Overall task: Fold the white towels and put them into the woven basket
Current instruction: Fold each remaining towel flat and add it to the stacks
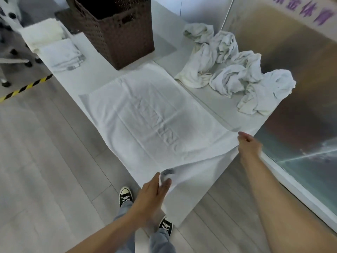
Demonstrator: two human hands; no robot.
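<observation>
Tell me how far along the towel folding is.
Done: two folded stacks lie left of the woven basket, not in it; what the basket holds is out of view. In hand: one white towel is spread flat on the table, with the left hand and right hand each gripping a near corner. Left: a crumpled pile of towels at the right waits to be folded.
</observation>
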